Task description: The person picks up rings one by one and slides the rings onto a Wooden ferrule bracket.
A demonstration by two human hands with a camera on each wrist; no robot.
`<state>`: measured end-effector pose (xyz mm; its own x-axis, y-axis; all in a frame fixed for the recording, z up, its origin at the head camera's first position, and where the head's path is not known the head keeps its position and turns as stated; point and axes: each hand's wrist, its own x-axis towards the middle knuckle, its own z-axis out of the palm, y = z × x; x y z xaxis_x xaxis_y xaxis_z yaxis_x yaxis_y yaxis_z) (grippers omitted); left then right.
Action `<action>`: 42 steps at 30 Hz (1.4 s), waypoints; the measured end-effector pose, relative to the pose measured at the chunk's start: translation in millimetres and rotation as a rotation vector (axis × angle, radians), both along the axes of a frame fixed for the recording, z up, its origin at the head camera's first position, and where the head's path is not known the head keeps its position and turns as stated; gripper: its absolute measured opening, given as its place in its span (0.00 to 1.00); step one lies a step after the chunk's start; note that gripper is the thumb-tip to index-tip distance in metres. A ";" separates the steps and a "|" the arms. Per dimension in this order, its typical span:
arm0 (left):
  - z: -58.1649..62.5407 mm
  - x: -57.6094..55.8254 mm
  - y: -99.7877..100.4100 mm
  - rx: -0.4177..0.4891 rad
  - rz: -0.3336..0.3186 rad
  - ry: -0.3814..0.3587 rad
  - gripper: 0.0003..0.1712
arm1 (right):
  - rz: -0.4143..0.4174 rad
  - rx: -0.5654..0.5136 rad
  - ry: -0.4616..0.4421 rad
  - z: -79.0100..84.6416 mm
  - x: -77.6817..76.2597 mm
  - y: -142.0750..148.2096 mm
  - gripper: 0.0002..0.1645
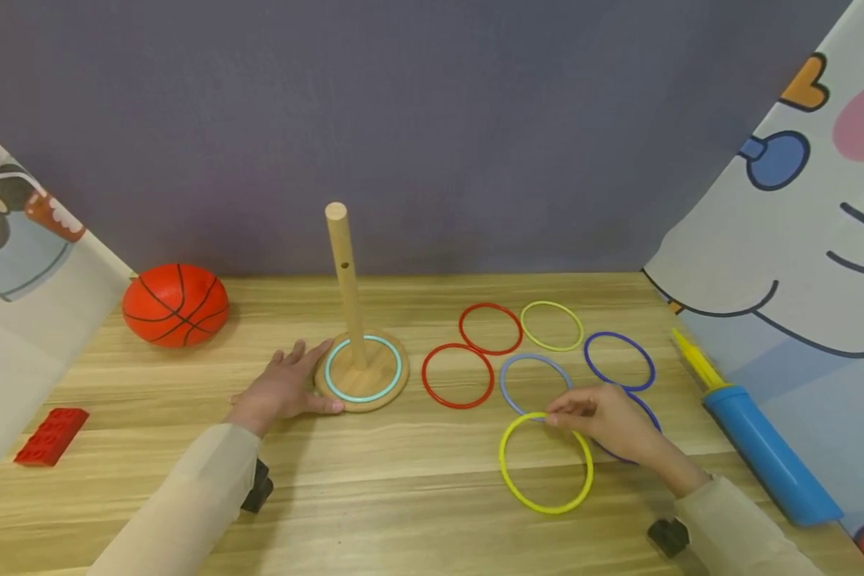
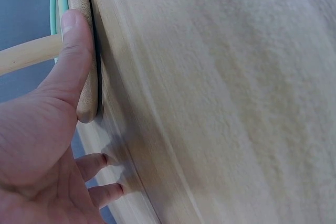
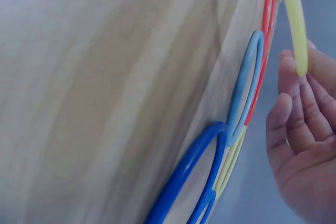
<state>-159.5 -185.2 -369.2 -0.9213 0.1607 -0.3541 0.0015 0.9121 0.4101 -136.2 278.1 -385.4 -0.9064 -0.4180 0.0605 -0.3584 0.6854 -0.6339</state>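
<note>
A wooden stand has an upright peg on a round base, with a turquoise ring lying around the peg's foot. My left hand rests at the base's left side, fingers spread. In the left wrist view its thumb lies straight against the base, while other fingertips touch the table. My right hand pinches a yellow ring by its upper edge between thumb and fingers. The right wrist view shows that yellow ring held off the table, above the other rings.
Two red rings, a pale yellow ring, a light blue ring and two dark blue rings lie right of the stand. A red ball and red block are left; a blue pump is right.
</note>
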 end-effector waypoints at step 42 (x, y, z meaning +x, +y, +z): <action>-1.1 -1.7 -2.8 0.011 0.020 -0.035 0.69 | 0.166 -0.130 0.107 143.6 -43.0 -132.1 0.06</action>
<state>-161.2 -188.1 -370.3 -0.9114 0.1465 -0.3846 -0.0312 0.9072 0.4195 -179.2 146.0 -241.8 -0.8114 -0.5433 0.2154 -0.5291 0.5262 -0.6657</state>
